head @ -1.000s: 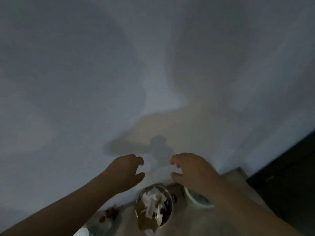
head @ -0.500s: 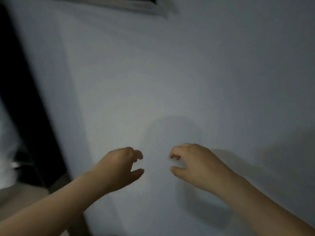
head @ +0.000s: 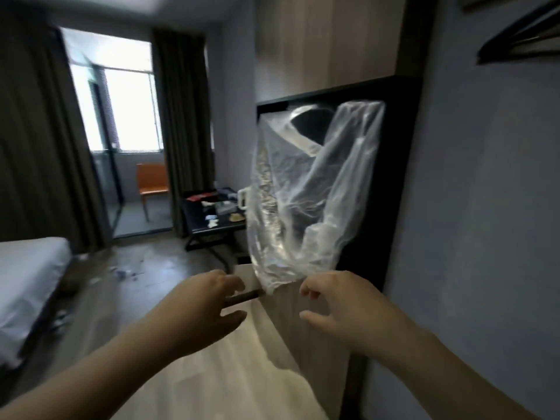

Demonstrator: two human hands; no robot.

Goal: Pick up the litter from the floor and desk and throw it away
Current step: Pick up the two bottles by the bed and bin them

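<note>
A clear plastic bag (head: 306,192) hangs in the air in front of a dark cabinet, its lower tip just above and between my hands. My left hand (head: 209,307) and my right hand (head: 339,304) are held out in front of me, fingers curled and apart, with nothing in them. Neither hand touches the bag. Scraps of litter (head: 124,272) lie on the floor beyond my left hand. Further off, a dark desk (head: 198,225) carries several small pieces of litter and other items.
A bed with white sheets (head: 27,286) stands at the left. An orange chair (head: 151,183) stands by the glass balcony door, with dark curtains on both sides. A grey wall (head: 485,207) and a wooden cabinet edge (head: 306,334) are close on my right.
The view swung from a waste bin full of paper, across a bare wall, to the room. The plastic bag has come into view. My hands keep the same curled pose.
</note>
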